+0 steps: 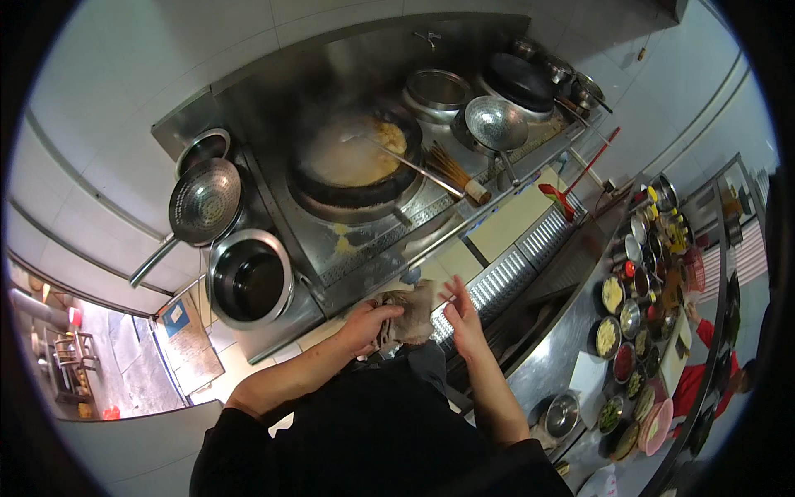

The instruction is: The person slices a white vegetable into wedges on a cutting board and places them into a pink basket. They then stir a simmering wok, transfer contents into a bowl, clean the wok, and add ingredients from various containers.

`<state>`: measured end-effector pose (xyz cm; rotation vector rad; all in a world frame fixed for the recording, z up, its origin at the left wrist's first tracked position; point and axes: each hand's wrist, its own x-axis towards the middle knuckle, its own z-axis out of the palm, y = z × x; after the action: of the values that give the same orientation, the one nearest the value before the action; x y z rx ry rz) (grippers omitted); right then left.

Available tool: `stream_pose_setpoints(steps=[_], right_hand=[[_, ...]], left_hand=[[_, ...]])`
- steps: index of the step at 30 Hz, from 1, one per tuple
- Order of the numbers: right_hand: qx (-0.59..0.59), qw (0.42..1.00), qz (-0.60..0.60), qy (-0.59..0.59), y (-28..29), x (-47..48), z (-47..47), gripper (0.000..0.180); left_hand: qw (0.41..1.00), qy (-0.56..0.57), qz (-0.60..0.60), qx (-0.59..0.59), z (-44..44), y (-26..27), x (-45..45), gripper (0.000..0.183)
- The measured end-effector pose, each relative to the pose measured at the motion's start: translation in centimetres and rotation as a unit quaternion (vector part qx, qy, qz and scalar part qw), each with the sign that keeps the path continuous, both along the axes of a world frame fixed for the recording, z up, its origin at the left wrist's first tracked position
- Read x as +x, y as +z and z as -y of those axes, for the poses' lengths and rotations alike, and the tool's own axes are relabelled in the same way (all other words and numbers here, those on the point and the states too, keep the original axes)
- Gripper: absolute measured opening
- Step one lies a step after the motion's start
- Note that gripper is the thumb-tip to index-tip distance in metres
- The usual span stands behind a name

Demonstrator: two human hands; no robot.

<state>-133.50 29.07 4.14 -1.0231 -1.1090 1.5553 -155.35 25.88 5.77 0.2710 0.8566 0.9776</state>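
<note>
My left hand (371, 324) grips a worn, greyish-brown cloth (413, 314) in front of my body. Just right of the cloth is my right hand (461, 315), its fingers spread and nothing seen in it. Beyond them, a large black wok (357, 196) on the range holds steaming, cloudy liquid with yellowish food at its right side. A long-handled metal ladle (422, 169) rests in the wok, its handle pointing toward me over the rim. A bamboo wok brush (456, 171) lies right of the wok.
At the left stand a perforated strainer (205, 200) and a steel pot (217, 279) with dark liquid. A second strainer (495, 123) lies near the back right burners. Ingredient bowls (607, 338) crowd the right-hand counter (546, 366). A person in red (689, 388) is behind it.
</note>
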Motion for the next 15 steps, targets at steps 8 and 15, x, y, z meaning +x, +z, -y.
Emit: stream_pose_setpoints(steps=[8, 15], right_hand=[[0.049, 0.974, 0.085, 0.204, 3.7, -5.0, -14.8, 0.05], [0.407, 0.605, 0.635, 0.256, -1.4, -6.0, -36.0, 0.072]], left_hand=[[0.968, 0.156, 0.026, 0.194, -9.8, -2.1, -1.6, 0.058], [0.913, 0.23, -0.337, -0.018, -15.3, -5.5, 2.0, 0.03]])
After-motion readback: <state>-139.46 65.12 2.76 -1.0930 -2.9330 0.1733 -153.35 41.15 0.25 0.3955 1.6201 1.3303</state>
